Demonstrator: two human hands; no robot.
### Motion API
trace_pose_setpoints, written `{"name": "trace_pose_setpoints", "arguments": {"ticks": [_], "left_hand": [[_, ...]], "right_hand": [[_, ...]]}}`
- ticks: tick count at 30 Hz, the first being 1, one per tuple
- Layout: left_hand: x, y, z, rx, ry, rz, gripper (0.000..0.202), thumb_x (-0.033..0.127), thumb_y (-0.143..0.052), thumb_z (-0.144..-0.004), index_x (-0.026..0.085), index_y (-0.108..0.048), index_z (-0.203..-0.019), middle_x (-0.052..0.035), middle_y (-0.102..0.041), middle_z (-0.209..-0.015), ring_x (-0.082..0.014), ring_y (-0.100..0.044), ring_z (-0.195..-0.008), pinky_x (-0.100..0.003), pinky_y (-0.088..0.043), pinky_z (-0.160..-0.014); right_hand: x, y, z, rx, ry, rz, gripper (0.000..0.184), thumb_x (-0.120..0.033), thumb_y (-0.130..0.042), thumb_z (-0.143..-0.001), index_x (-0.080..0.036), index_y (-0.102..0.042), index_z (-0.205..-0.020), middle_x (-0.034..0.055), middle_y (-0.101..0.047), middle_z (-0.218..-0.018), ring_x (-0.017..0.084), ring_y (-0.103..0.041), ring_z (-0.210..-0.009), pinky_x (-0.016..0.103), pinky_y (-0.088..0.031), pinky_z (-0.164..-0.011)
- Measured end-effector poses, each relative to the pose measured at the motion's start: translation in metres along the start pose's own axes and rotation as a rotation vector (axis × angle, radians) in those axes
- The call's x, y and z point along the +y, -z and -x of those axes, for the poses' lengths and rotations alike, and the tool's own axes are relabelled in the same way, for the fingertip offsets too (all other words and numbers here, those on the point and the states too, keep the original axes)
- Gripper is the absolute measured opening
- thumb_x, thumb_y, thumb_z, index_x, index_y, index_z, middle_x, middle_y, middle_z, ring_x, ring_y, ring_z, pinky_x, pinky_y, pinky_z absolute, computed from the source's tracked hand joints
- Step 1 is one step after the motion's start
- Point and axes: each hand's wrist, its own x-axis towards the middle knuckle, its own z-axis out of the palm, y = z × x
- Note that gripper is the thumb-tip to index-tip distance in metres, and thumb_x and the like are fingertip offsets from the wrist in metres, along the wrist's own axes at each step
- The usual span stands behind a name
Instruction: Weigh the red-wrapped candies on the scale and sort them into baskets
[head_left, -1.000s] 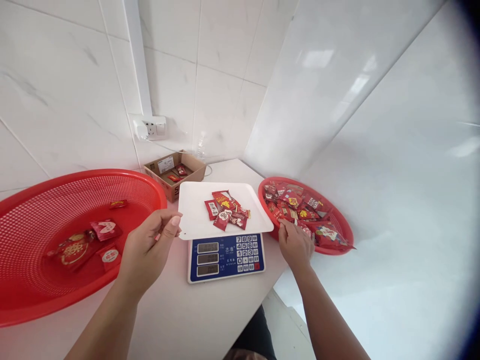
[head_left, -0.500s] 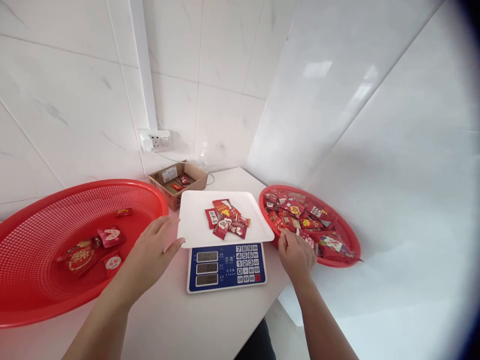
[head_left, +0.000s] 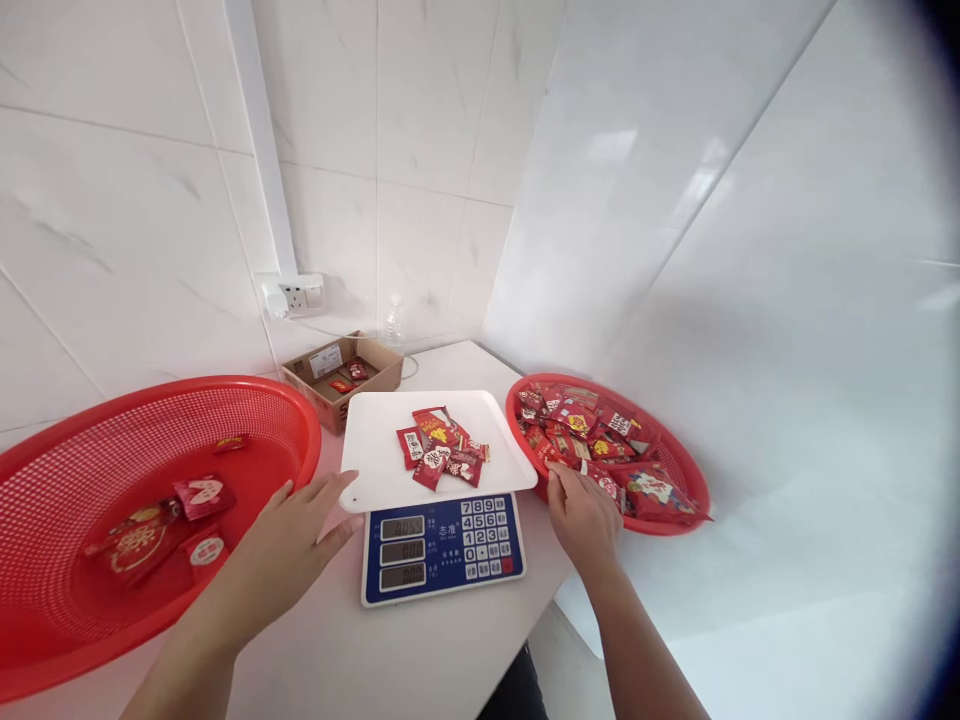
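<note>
A white and blue digital scale (head_left: 442, 585) stands on the table, its white tray (head_left: 375, 420) holding a small pile of red snack packets (head_left: 441, 450). My left hand (head_left: 300, 540) is open at the tray's left corner, fingers stretched and thumb apart, holding nothing. Whether its fingertips touch the tray I cannot tell. On the right, my right hand (head_left: 589, 515) is closed over the near-left rim of a red basket (head_left: 686, 470) full of similar packets (head_left: 600, 425). Its thumb lies on the outer side; the other fingertips are partly hidden.
A large red perforated basket (head_left: 262, 400) at the left holds several packets (head_left: 142, 540). Behind the scale, a cardboard box (head_left: 382, 375) contains a few small packets, near a clear plastic bottle (head_left: 394, 318). A wall socket (head_left: 296, 297) with a plugged-in cord is above it.
The view has shifted slightly, so everything sits a little further left and mostly lower. Both hands stay near the same places, and the packets lie as before on the tray.
</note>
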Motion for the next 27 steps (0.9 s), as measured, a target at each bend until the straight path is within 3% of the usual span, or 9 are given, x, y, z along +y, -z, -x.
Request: {"name": "trace_pose_setpoints", "arguments": {"ticks": [3,6,9,14,20,27], "left_hand": [[-0.005,-0.001,0.001,-0.024,0.01,-0.002,0.053,0.047,-0.034,-0.093,0.025,-0.043,-0.141,-0.0067,-0.053,-0.141,-0.0295,-0.049,-0.128,-0.051,-0.034,-0.108],[-0.006,0.0,0.002,-0.034,0.035,-0.002,0.052,0.045,-0.034,-0.093,0.027,-0.043,-0.141,-0.0061,-0.053,-0.141,-0.0303,-0.05,-0.128,-0.05,-0.036,-0.106],[-0.005,0.003,0.004,-0.017,0.049,-0.009,0.051,0.045,-0.037,-0.092,0.027,-0.046,-0.139,-0.0073,-0.056,-0.138,-0.0319,-0.052,-0.125,-0.05,-0.039,-0.103],[-0.007,0.004,0.006,0.031,0.024,-0.019,0.051,0.047,-0.04,-0.092,0.026,-0.049,-0.137,-0.009,-0.061,-0.132,-0.0335,-0.056,-0.121,-0.047,-0.043,-0.097],[-0.009,0.005,0.006,0.028,-0.035,0.012,0.05,0.045,-0.038,-0.093,0.028,-0.047,-0.139,-0.006,-0.06,-0.133,-0.0317,-0.056,-0.122,-0.047,-0.04,-0.101],[-0.01,0.002,0.005,0.063,-0.102,-0.064,0.051,0.044,-0.038,-0.093,0.024,-0.047,-0.138,-0.0078,-0.061,-0.132,-0.0294,-0.06,-0.116,-0.045,-0.04,-0.101]], "right_hand": [[-0.009,0.005,-0.006,0.009,0.015,-0.098,0.033,-0.031,-0.041,-0.091,-0.018,-0.069,-0.102,0.01,-0.072,-0.101,0.025,-0.064,-0.096,0.042,-0.046,-0.088],[-0.032,0.009,-0.014,0.014,0.118,-0.257,0.029,-0.03,-0.043,-0.091,-0.021,-0.068,-0.103,0.0079,-0.072,-0.105,0.025,-0.06,-0.107,0.048,-0.04,-0.1],[-0.062,0.008,-0.021,-0.107,0.195,-0.41,0.027,-0.031,-0.047,-0.091,-0.023,-0.068,-0.105,0.0069,-0.072,-0.103,0.024,-0.061,-0.104,0.045,-0.043,-0.097],[-0.096,0.003,-0.032,-0.348,0.163,-0.465,0.024,-0.028,-0.055,-0.088,-0.023,-0.067,-0.107,0.0074,-0.07,-0.108,0.024,-0.06,-0.104,0.044,-0.042,-0.095],[-0.106,0.002,-0.037,-0.499,0.107,-0.437,0.024,-0.022,-0.058,-0.084,-0.022,-0.067,-0.106,0.0073,-0.069,-0.109,0.024,-0.057,-0.107,0.043,-0.04,-0.096],[-0.099,0.006,-0.038,-0.549,-0.009,-0.418,0.022,-0.02,-0.06,-0.081,-0.023,-0.067,-0.101,0.006,-0.068,-0.106,0.023,-0.059,-0.102,0.039,-0.042,-0.094]]}}
